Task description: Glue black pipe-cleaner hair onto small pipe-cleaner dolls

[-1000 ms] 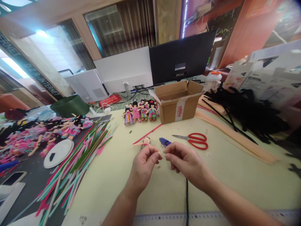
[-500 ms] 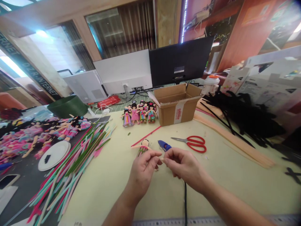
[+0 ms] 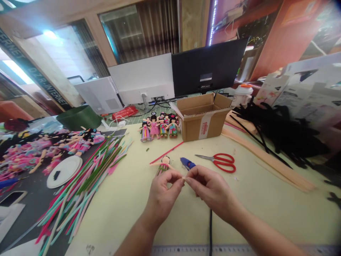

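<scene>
My left hand (image 3: pixel 165 190) and my right hand (image 3: pixel 211 185) meet fingertip to fingertip above the table. Each is closed in a pinch on a tiny pale piece (image 3: pixel 184 178), mostly covered by the fingers, whose kind I cannot make out. Just behind my left hand lies a small doll (image 3: pixel 165 163) with black hair, arms spread and a green-striped skirt, its lower part hidden by the hand. A blue glue gun (image 3: pixel 187 163) lies behind my right hand, which covers part of it. Red-handled scissors (image 3: pixel 222 162) rest to the right, with their blades apart.
Finished dolls (image 3: pixel 155 128) stand beside an open cardboard box (image 3: pixel 204 122). Colourful pipe cleaners (image 3: pixel 87 177) are heaped on the left, near white discs (image 3: pixel 65 171). Black pipe cleaners (image 3: pixel 279 131) and peach strips (image 3: pixel 269 161) lie right. A black cord (image 3: pixel 210 231) crosses the ruler (image 3: pixel 181 250).
My fingertips have drawn closer together around the small pale piece. The whole view has shifted slightly; the doll, glue gun and scissors lie as before.
</scene>
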Demonstrator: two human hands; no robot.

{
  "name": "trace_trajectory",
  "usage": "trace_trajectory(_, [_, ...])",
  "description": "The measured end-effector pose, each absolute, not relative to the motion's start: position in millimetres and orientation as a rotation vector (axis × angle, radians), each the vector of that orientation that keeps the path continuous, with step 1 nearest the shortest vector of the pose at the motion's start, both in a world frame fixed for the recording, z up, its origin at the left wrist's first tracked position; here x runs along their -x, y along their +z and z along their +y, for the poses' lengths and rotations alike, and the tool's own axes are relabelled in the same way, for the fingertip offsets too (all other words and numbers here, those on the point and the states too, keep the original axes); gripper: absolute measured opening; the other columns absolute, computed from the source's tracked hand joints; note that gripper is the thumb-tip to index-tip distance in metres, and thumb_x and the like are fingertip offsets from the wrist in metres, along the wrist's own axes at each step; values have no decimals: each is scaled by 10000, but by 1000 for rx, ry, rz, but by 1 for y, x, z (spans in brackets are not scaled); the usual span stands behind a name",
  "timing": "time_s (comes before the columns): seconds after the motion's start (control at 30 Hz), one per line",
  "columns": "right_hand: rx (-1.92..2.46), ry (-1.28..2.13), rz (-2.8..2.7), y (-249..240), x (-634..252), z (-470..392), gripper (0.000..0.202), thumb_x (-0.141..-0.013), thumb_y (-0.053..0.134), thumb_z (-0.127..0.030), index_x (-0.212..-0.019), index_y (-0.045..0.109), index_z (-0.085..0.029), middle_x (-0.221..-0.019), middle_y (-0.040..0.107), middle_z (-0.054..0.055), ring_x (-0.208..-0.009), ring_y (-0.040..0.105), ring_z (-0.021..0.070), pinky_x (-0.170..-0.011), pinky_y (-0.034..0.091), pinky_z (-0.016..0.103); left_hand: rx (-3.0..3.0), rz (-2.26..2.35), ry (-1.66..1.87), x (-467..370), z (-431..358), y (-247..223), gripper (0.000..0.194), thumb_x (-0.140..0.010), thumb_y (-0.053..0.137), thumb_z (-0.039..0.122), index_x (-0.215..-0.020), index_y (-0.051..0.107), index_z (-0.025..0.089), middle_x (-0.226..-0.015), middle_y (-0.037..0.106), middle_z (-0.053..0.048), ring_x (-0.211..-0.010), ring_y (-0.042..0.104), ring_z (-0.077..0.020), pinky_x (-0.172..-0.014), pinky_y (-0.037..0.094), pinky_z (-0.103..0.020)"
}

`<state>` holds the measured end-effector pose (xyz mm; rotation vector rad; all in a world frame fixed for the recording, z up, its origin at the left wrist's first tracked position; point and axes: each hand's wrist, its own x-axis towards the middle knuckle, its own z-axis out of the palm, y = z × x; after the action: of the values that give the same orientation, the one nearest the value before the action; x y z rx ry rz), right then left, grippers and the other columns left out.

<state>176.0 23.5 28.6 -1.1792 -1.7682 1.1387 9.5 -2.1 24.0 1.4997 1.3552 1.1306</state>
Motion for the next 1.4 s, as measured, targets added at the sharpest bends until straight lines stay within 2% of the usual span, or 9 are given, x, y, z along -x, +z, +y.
trace_trajectory(0.23, [1177, 1155, -1801, 28, -179, 25, 130, -848, 580, -309, -803, 636, -200, -611, 584, -26, -519, 552, 112, -490, 440, 220, -1450, 1295, 1086, -10, 0, 22, 188, -855, 581, 334, -784, 603, 162, -748, 620, -26, -709, 555, -137, -669, 450, -242])
trace_trajectory(0.53, [1217, 1205, -1790, 30, -179, 26, 133, -829, 600, -306, -767, 625, -192, -602, 604, -18, -493, 564, 113, -464, 429, 220, -1354, 1201, 1021, -6, 1, 26, 177, -832, 625, 322, -813, 653, 148, -729, 639, -28, -691, 553, -128, -664, 447, -247])
trace_trajectory(0.77, [1122, 1059, -1879, 30, -179, 21, 98, -839, 589, -277, -781, 612, -201, -603, 583, -22, -512, 528, 112, -481, 424, 230, -1104, 1013, 1046, -4, 7, 21, 192, -747, 728, 295, -736, 627, 132, -647, 625, -13, -582, 518, -90, -570, 407, -214])
trace_trajectory(0.87, [1102, 1183, -1804, 32, -176, 20, 107, -831, 587, -287, -771, 592, -198, -587, 560, -31, -495, 515, 106, -462, 423, 221, -1036, 958, 1056, -3, 9, 16, 212, -719, 754, 280, -695, 605, 131, -613, 614, -6, -550, 505, -81, -550, 392, -208])
trace_trajectory(1.0, [1149, 1402, -1663, 36, -174, 21, 136, -831, 569, -320, -776, 562, -196, -555, 519, -50, -443, 491, 93, -399, 377, 197, -1014, 952, 1098, 0, 10, 16, 188, -703, 763, 240, -726, 616, 126, -672, 629, -13, -580, 513, -77, -564, 392, -199])
trace_trajectory(1.07, [1187, 1330, -1758, 36, -174, 20, 112, -837, 554, -293, -780, 567, -198, -568, 527, -48, -457, 502, 96, -419, 380, 200, -991, 970, 1183, 3, 12, 19, 169, -758, 715, 267, -769, 624, 125, -691, 631, -14, -582, 508, -69, -575, 392, -195])
trace_trajectory(1.13, [1210, 1132, -1993, 32, -174, 19, 82, -825, 545, -213, -751, 578, -196, -610, 570, -30, -522, 538, 109, -493, 406, 217, -944, 991, 1272, 7, 14, 21, 165, -813, 656, 290, -831, 626, 129, -677, 626, -6, -566, 501, -63, -571, 386, -190])
trace_trajectory(1.23, [1218, 801, -2372, 19, -170, 16, 146, -810, 510, -113, -702, 582, -180, -692, 632, 14, -631, 585, 142, -592, 414, 251, -881, 998, 1313, 9, 15, 23, 171, -826, 629, 271, -932, 617, 137, -668, 633, -1, -558, 510, -66, -571, 386, -191])
trace_trajectory(1.4, [1288, 581, -2632, 0, -163, 15, 205, -890, 452, -156, -774, 622, -160, -810, 672, 78, -694, 643, 188, -599, 418, 273, -896, 999, 1280, 9, 14, 22, 174, -821, 603, 226, -968, 612, 132, -699, 661, -19, -577, 543, -78, -604, 415, -202])
